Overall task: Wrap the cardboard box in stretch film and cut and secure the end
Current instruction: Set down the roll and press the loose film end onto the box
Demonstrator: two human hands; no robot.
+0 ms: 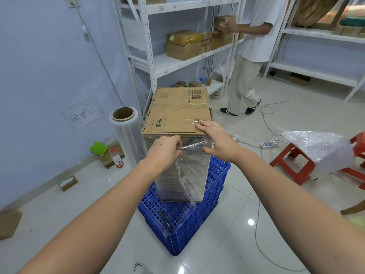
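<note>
Both forearms are bare to the frame's edge, no sleeves showing; the left hand (165, 150) and right hand (216, 138) seemingly wear no gloves, rings or watch.

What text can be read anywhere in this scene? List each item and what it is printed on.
"回收区": handwritten on the paper sign taped to the wall.
"快递": printed in a frame on top of the cardboard box.
Barcode labels at the far edge of the box top: too small to read.
Printed label under the right hand on the box top: blurred and partly covered.
Red label on the bottle by the wall: too small to read.
</note>
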